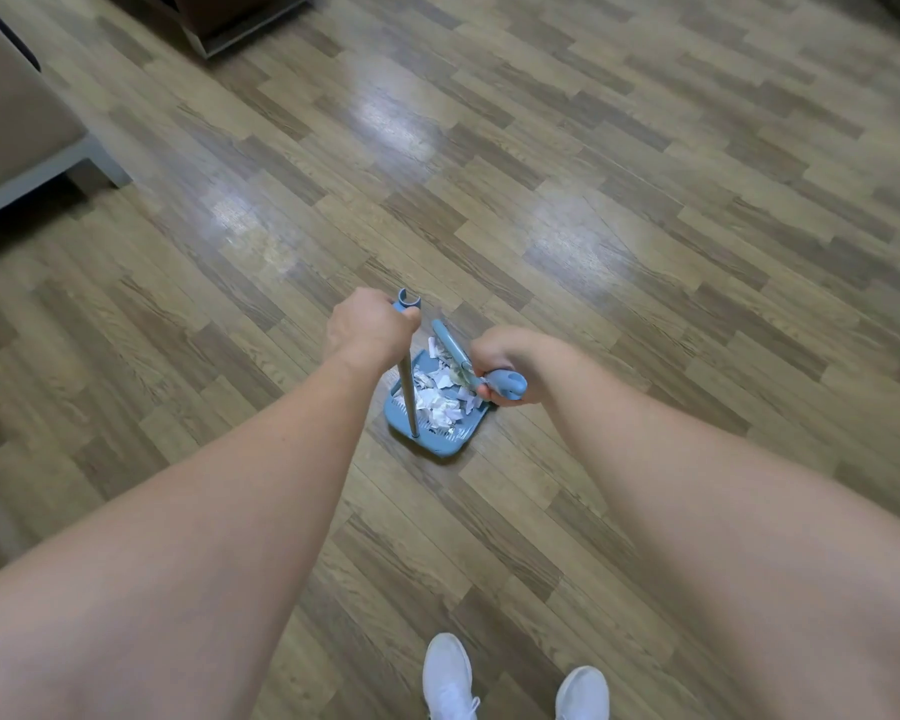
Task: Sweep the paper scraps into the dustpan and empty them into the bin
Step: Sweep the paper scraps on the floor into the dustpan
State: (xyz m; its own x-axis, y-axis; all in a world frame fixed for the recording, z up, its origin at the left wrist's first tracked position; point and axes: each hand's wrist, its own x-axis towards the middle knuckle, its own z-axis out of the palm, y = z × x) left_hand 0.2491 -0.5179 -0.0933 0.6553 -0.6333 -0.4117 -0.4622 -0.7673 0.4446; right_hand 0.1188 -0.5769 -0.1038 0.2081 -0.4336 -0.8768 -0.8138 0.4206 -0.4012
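1. The left hand [370, 324] sits just left of the frame's centre, fingers curled tight round the top of the dustpan's upright handle [409, 392] — a pale pole with a blue cap showing above the fist.
2. The pole runs down from that fist to the back of the blue dustpan [440, 443], which stands on the wood-patterned floor [593, 200] a little below centre.
3. The paper scraps [440, 397] lie heaped inside the pan — white torn bits covering most of its tray; I see none on the floor around it.
4. The right hand [507, 363] is just right of centre, fingers wrapped round the blue grip end of the broom [507, 386].
5. The broom's head [450, 348] is a blue bar lying at the open upper edge of the pan, touching the scraps.
6. Both bare forearms reach in from the lower corners toward the middle.
7. Two white shoes [448, 678] stand at the bottom edge, right of centre.
8. At the upper left is a beige piece of furniture [17, 122] on a pale base; a dark cabinet base [240, 18] shows at the top edge.
9. No bin is in view.
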